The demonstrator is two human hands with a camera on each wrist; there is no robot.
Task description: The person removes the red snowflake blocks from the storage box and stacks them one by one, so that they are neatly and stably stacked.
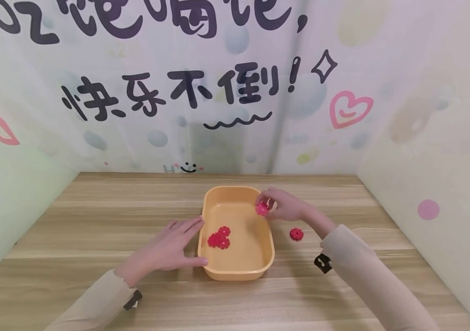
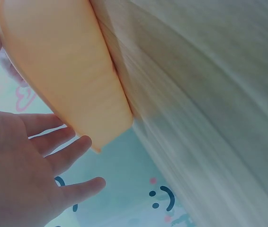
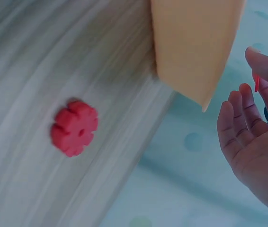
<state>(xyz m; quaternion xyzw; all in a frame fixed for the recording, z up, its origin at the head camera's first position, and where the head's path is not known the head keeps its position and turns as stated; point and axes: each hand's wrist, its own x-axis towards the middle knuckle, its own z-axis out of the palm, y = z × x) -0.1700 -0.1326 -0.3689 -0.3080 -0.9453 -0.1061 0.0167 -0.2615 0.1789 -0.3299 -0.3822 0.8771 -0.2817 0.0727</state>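
**Placement of a Notched Red Disc at the Tray**

Behind the work, a printed backdrop (image 1: 218,142) is fitted. "快乐不倒!" can be read on it; above, "吃饱喝饱," is partly cut off by the picture's edge. No brand or label can be made out on the parts.

On the wood-grain surface (image 1: 135,216), an orange tray (image 1: 239,276) is set. Its left side is touched by the left hand (image 1: 169,249), whose fingers are spread and nearly straight. Light bracing here is advised; the tray should not be tipped by pressure on the rim.

At the far right corner of the tray, a held disc (image 1: 263,209) is pinched between thumb and forefinger of the right hand (image 1: 286,205). Contact with the rim cannot be confirmed. The disc should be brought fully inside the rim, lowered, then released, so that bouncing is avoided.

Near the tray's left wall, a cluster of red discs (image 1: 219,240) is lying, partly overlapped. A spare disc (image 1: 296,234), possibly stacked, is found on the surface, right of the tray.
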